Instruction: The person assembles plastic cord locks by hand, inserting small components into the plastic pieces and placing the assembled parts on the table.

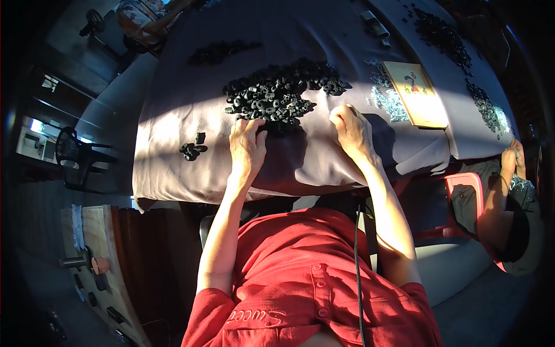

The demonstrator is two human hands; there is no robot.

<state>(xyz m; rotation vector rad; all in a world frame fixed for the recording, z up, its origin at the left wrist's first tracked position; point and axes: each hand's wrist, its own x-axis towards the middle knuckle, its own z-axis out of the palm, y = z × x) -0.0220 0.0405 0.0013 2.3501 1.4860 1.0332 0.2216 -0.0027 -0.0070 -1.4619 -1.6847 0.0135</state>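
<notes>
A large heap of small black parts lies on the cloth-covered table. My left hand is at the heap's near left edge, its fingers curled at the black parts; what they hold, if anything, is hidden. To the right of the heap, my right hand rests over the cloth with its fingers pressed together, and I cannot make out anything between them. A few black parts form a small group left of my left hand.
A board with a picture lies at the right beside small pale pieces. More black parts are further right. Another person's hands are at the right edge; a person sits at the far left. A black chair stands left.
</notes>
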